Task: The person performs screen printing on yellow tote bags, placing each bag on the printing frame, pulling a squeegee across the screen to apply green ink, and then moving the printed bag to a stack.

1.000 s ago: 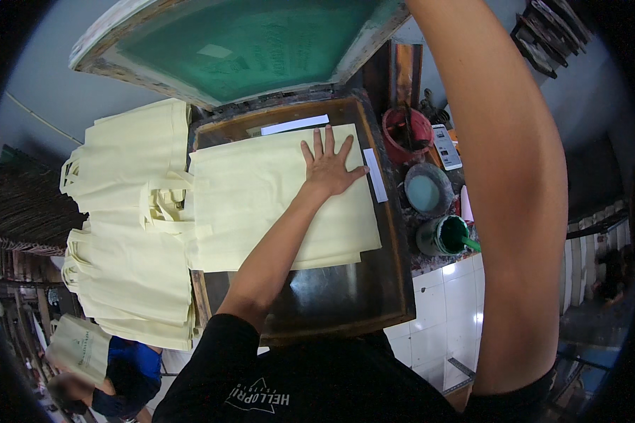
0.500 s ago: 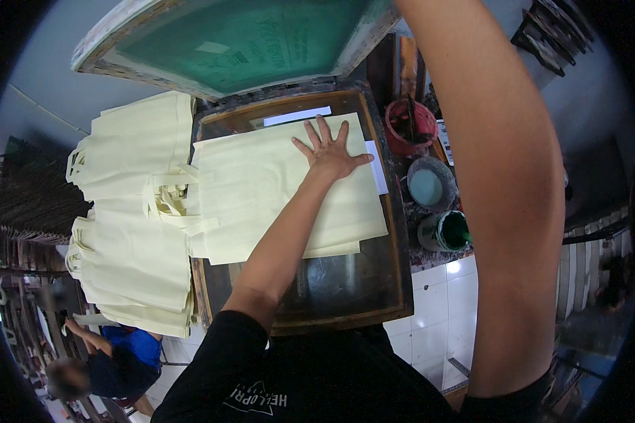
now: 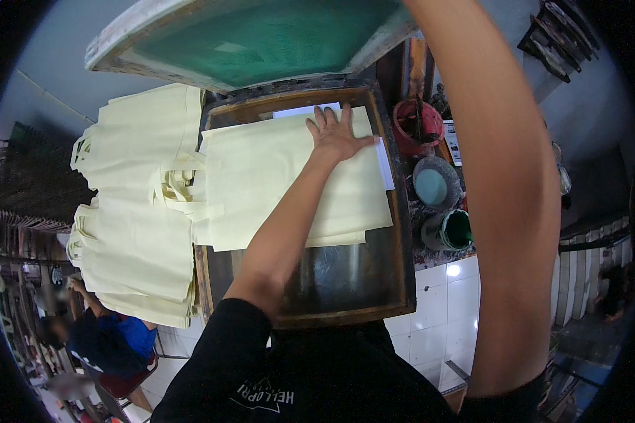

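Observation:
My left hand [image 3: 339,137] lies flat with its fingers spread on a cream fabric tote bag [image 3: 261,169], near its far right corner. The bag rests on a dark, glossy board with a wooden rim [image 3: 402,282], its handles trailing off to the left. At the bag's far edge its fabric meets a white strip [image 3: 289,111]; a second white strip [image 3: 386,169] lies along its right side. Above the board a green mesh printing screen [image 3: 254,53] stands raised. My right arm [image 3: 508,176] stretches up beside the screen, and the right hand is beyond the top edge.
Piles of cream bags [image 3: 137,240] lie to the left of the board. On the right stand a red pot [image 3: 416,141], a grey bowl of pale blue liquid [image 3: 430,187] and a jar of dark green paint [image 3: 444,233]. Another person [image 3: 113,342] sits at the lower left.
My left hand and the bag under it have slid slightly toward the far edge of the board. The raised screen and right arm look nearly the same.

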The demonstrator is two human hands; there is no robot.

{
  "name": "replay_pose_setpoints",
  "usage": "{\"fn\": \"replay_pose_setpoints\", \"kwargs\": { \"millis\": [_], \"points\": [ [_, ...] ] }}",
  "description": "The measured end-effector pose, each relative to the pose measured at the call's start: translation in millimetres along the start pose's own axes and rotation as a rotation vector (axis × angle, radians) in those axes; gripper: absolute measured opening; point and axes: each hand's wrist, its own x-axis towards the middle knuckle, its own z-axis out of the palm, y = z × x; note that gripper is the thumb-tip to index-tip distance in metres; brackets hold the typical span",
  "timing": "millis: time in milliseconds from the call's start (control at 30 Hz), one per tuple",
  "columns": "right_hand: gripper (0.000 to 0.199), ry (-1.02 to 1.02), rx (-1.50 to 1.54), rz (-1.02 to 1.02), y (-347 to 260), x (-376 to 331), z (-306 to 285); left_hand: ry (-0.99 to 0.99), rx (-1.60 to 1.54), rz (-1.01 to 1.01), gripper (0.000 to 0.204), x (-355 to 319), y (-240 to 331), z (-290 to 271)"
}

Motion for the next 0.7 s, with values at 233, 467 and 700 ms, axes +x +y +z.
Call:
{"fn": "replay_pose_setpoints", "kwargs": {
  "millis": [233,467,700],
  "points": [
    [0.031,0.064,-0.004,0.003,-19,-108,31,0.296,-1.195,0.476,0.057,-180,-41,-95],
    [0.024,-0.091,0.223,0.017,-49,-282,99,0.002,-1.527,-0.177,0.029,-320,-99,5],
    [0.028,-0.229,0.190,-0.015,-38,-307,147,-0.113,-1.518,-0.357,0.032,-322,-106,40]
  ]
}}
